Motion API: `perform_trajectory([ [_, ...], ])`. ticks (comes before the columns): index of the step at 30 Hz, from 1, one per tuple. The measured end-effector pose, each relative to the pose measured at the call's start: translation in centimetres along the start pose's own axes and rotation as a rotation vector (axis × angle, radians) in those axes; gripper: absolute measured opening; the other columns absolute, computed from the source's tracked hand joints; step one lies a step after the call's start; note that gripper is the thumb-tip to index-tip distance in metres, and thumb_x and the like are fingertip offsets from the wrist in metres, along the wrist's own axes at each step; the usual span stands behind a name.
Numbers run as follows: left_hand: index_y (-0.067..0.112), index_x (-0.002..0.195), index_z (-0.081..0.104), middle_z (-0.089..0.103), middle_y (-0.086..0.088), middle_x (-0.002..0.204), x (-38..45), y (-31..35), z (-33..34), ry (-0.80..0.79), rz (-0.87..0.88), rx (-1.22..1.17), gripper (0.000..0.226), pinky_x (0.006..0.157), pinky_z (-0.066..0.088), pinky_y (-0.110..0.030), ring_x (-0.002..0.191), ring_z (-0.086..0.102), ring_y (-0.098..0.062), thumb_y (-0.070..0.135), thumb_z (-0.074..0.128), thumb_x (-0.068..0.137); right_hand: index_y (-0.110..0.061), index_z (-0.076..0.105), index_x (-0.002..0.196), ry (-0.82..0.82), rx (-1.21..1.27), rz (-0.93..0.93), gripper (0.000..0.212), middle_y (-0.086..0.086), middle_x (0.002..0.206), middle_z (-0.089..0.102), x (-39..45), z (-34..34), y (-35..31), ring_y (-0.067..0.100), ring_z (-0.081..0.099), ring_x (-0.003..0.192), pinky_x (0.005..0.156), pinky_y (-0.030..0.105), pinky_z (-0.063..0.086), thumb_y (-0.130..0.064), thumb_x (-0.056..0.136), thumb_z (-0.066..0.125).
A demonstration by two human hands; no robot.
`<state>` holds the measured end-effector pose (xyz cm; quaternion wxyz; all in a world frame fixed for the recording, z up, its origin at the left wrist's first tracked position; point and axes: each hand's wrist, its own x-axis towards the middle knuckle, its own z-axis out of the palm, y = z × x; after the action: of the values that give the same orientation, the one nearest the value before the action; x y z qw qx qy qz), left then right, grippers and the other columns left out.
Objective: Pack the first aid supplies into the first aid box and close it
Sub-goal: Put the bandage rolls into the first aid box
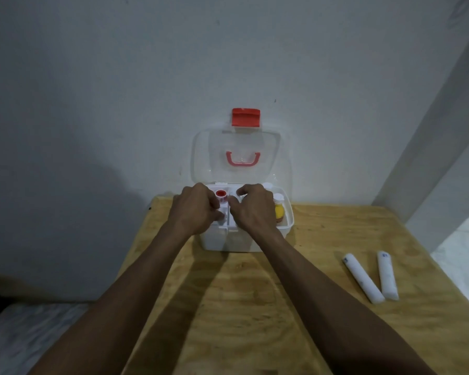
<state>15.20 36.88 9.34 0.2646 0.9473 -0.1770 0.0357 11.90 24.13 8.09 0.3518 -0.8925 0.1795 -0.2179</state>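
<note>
Both hands (pixel 195 209) (pixel 252 209) inside open box (pixel 284 228).

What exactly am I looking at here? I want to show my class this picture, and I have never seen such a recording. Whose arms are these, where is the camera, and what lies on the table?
No machine is involved: these are a person's two bare arms. The single picture comes from a wide-angle camera worn on the head, looking forward and down, so the arms reach in from the bottom edge.

On the wooden table stands a white first aid box, its clear lid with a red latch raised against the wall. The left hand and the right hand rest over the white inner tray. Whether either has a grip on it, I cannot tell. Inside show a red-capped item and a yellow bottle.

Two white rolls lie unpacked to the right.
</note>
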Motion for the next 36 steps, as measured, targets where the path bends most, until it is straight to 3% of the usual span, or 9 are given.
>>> perform_trajectory([
  [4, 0.016, 0.099, 0.077, 0.075, -0.005, 0.101, -0.1, -0.4, 0.1, 0.021, 0.034, 0.025, 0.025, 0.088, 0.054, -0.042, 0.090, 0.069, -0.020, 0.026, 0.080, 0.076, -0.010, 0.075, 0.105, -0.035, -0.050, -0.023, 0.025, 0.005, 0.107, 0.074, 0.0, 0.2, 0.2, 0.016, 0.069, 0.092, 0.073, 0.019, 0.042, -0.027, 0.091, 0.065],
  [13, 0.021, 0.104, 0.076, 0.074, -0.004, 0.107, -0.1, -0.9, 0.6, 0.039, 0.051, 0.071, 0.025, 0.090, 0.052, -0.045, 0.095, 0.067, -0.021, 0.029, 0.076, 0.080, -0.007, 0.076, 0.102, -0.067, -0.065, -0.056, 0.022, 0.008, 0.105, 0.075, 0.0, -0.1, 0.5, 0.018, 0.069, 0.090, 0.073, 0.019, 0.042, -0.023, 0.091, 0.065],
  [17, 0.020, 0.107, 0.074, 0.073, -0.004, 0.110, -0.2, -1.0, 0.6, 0.044, 0.051, 0.073, 0.029, 0.091, 0.051, -0.044, 0.097, 0.067, -0.022, 0.030, 0.076, 0.080, -0.008, 0.074, 0.109, -0.072, -0.052, -0.063, 0.026, 0.007, 0.111, 0.073, 0.2, 0.1, 0.6, 0.018, 0.069, 0.096, 0.078, 0.020, 0.045, -0.024, 0.090, 0.066],
  [20, 0.018, 0.113, 0.071, 0.071, -0.006, 0.114, -0.4, -0.9, 0.4, 0.066, 0.051, 0.037, 0.035, 0.090, 0.052, -0.037, 0.099, 0.067, -0.021, 0.029, 0.076, 0.080, -0.011, 0.071, 0.116, -0.061, -0.003, -0.075, 0.032, 0.007, 0.119, 0.071, 0.1, -0.3, 0.6, 0.019, 0.068, 0.103, 0.091, 0.029, 0.051, -0.028, 0.089, 0.067],
  [23, 0.019, 0.112, 0.073, 0.073, -0.006, 0.109, -1.3, -0.1, 0.0, 0.143, 0.101, -0.048, 0.033, 0.078, 0.047, -0.024, 0.090, 0.068, -0.016, 0.029, 0.075, 0.080, -0.011, 0.070, 0.117, -0.027, 0.054, -0.098, 0.033, 0.008, 0.115, 0.071, -0.4, -2.3, 0.9, 0.019, 0.068, 0.102, 0.094, 0.033, 0.053, -0.029, 0.089, 0.068],
  [26, 0.017, 0.106, 0.075, 0.076, -0.003, 0.094, -2.7, 1.8, -0.2, 0.258, 0.156, -0.146, 0.031, 0.075, 0.051, -0.025, 0.077, 0.066, -0.012, 0.035, 0.074, 0.080, -0.012, 0.071, 0.116, 0.023, 0.073, -0.115, 0.031, 0.006, 0.103, 0.073, -1.3, -5.5, 2.0, 0.012, 0.065, 0.086, 0.083, 0.023, 0.049, -0.027, 0.090, 0.066],
  [29, 0.018, 0.100, 0.076, 0.072, 0.004, 0.078, -4.6, 5.0, 0.6, 0.313, 0.167, -0.272, 0.025, 0.068, 0.051, -0.024, 0.068, 0.062, -0.008, 0.032, 0.076, 0.079, -0.017, 0.073, 0.111, 0.100, 0.083, -0.089, 0.027, 0.000, 0.086, 0.072, -2.2, -8.8, 4.7, 0.009, 0.062, 0.078, 0.082, 0.024, 0.048, -0.030, 0.088, 0.066],
  [33, 0.022, 0.098, 0.075, 0.069, 0.009, 0.072, -7.2, 9.5, 3.7, 0.219, 0.175, -0.379, 0.022, 0.061, 0.045, -0.012, 0.066, 0.061, -0.003, 0.034, 0.075, 0.080, -0.021, 0.074, 0.106, 0.203, 0.071, 0.023, 0.023, -0.006, 0.077, 0.069, -3.3, -13.2, 9.9, 0.009, 0.064, 0.074, 0.079, 0.023, 0.046, -0.031, 0.086, 0.068],
  [36, 0.022, 0.102, 0.074, 0.070, 0.007, 0.073, -8.0, 12.2, 7.5, 0.099, 0.149, -0.387, 0.026, 0.068, 0.054, -0.025, 0.067, 0.064, -0.004, 0.037, 0.074, 0.080, -0.021, 0.073, 0.106, 0.231, 0.033, 0.136, 0.023, -0.003, 0.081, 0.071, -3.9, -15.9, 14.4, 0.013, 0.066, 0.079, 0.075, 0.022, 0.042, -0.032, 0.086, 0.068],
])
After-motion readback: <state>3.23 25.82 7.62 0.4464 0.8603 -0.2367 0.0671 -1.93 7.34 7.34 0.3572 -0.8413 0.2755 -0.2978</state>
